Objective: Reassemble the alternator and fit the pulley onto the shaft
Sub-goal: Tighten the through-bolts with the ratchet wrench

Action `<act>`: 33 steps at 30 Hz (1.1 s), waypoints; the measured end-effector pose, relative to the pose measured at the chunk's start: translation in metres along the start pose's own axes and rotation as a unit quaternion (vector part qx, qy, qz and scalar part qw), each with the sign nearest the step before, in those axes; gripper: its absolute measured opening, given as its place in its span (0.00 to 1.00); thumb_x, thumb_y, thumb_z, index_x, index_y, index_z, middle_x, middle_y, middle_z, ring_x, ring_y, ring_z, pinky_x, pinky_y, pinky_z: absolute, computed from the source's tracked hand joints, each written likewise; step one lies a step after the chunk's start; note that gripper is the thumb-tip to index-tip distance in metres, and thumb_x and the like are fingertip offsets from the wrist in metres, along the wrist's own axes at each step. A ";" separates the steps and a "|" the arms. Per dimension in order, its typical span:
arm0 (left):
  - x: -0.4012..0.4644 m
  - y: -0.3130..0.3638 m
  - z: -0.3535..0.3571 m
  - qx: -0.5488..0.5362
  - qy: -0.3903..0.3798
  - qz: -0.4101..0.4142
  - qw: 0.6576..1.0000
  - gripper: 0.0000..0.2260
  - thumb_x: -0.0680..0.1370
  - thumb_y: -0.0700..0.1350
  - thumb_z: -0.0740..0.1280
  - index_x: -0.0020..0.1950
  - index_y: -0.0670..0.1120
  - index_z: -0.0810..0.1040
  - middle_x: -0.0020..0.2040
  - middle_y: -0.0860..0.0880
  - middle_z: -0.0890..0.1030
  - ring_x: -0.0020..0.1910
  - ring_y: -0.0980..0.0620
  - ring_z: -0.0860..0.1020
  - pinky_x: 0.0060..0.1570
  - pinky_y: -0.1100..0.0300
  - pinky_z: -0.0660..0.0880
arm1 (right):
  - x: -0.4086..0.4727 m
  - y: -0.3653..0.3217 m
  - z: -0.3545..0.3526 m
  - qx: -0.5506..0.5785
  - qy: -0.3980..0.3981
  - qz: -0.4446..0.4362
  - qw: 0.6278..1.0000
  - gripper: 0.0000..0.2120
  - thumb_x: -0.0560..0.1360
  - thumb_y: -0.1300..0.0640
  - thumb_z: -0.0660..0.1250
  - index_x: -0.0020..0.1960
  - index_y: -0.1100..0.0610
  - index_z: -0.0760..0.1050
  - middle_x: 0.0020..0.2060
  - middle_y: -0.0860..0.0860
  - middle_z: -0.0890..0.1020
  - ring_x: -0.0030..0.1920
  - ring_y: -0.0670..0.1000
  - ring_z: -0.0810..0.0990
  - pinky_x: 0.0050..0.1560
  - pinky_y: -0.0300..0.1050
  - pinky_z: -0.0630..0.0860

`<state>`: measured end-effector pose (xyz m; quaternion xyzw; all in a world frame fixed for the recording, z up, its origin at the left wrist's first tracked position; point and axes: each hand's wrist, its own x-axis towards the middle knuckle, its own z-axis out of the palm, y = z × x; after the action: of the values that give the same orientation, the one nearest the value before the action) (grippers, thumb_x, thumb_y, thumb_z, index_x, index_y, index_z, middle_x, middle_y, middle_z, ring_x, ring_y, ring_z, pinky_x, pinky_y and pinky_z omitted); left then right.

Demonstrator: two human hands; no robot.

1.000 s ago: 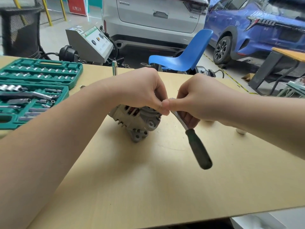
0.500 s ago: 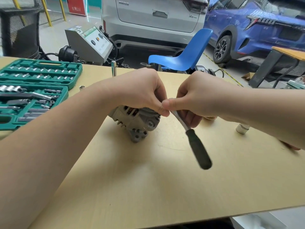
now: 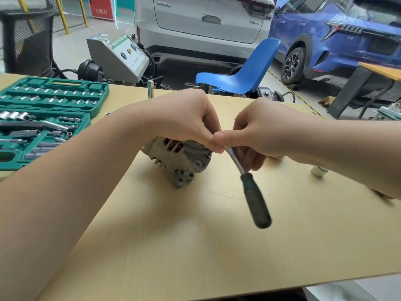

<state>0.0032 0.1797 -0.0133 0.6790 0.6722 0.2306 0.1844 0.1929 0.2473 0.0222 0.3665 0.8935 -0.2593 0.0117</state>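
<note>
From the head camera we see our left hand (image 3: 186,118) curled over the top of the alternator (image 3: 178,157), which sits on the wooden table (image 3: 195,246) near its middle. Our right hand (image 3: 260,135) grips the metal shank of a ratchet wrench (image 3: 253,196); its dark handle hangs down toward us. Our 2 thumbs touch above the alternator. We cannot tell what the left fingers pinch. A green socket set (image 3: 43,118) lies open at left.

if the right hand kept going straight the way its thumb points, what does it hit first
Almost at once the left hand: the right hand has its thumb tip against the left fingers, above the alternator.
</note>
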 end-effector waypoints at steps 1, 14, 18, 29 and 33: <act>0.000 0.000 0.000 -0.001 0.002 -0.001 1.000 0.05 0.70 0.59 0.82 0.43 0.64 0.90 0.38 0.63 0.86 0.42 0.66 0.81 0.30 0.76 0.70 | 0.000 -0.002 0.001 0.000 -0.002 0.010 1.000 0.23 0.76 0.37 0.73 0.40 0.59 0.83 0.28 0.50 0.86 0.29 0.49 0.86 0.22 0.36 0.75; 0.000 -0.001 0.002 0.007 0.003 -0.002 1.000 0.03 0.72 0.57 0.82 0.42 0.64 0.90 0.38 0.63 0.86 0.40 0.67 0.81 0.30 0.76 0.70 | 0.004 0.001 -0.004 -0.191 0.042 -0.074 0.978 0.19 0.78 0.38 0.69 0.47 0.54 0.82 0.31 0.47 0.84 0.31 0.49 0.82 0.27 0.41 0.71; 0.002 -0.002 0.002 0.010 0.001 -0.006 1.000 0.03 0.72 0.58 0.82 0.41 0.64 0.89 0.37 0.65 0.86 0.42 0.69 0.80 0.29 0.77 0.70 | 0.001 -0.009 -0.003 -0.118 0.022 0.000 0.993 0.21 0.76 0.37 0.72 0.42 0.56 0.82 0.30 0.49 0.86 0.31 0.50 0.86 0.33 0.45 0.79; 0.001 -0.002 0.000 0.014 -0.006 -0.002 1.000 0.04 0.70 0.58 0.82 0.43 0.64 0.89 0.39 0.64 0.86 0.42 0.67 0.81 0.30 0.76 0.70 | 0.003 -0.001 -0.008 -0.272 0.039 -0.142 0.951 0.21 0.74 0.33 0.67 0.43 0.52 0.75 0.30 0.44 0.82 0.35 0.53 0.82 0.30 0.42 0.71; 0.002 -0.003 0.002 0.018 -0.001 -0.002 1.000 0.06 0.69 0.62 0.81 0.43 0.66 0.88 0.39 0.63 0.86 0.43 0.66 0.80 0.30 0.76 0.70 | 0.004 -0.011 -0.003 -0.092 0.011 -0.001 0.996 0.22 0.75 0.37 0.73 0.41 0.57 0.82 0.27 0.49 0.85 0.28 0.49 0.86 0.24 0.37 0.74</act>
<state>0.0016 0.1822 -0.0164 0.6812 0.6772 0.2172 0.1737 0.1830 0.2450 0.0288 0.3657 0.9139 -0.1724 0.0352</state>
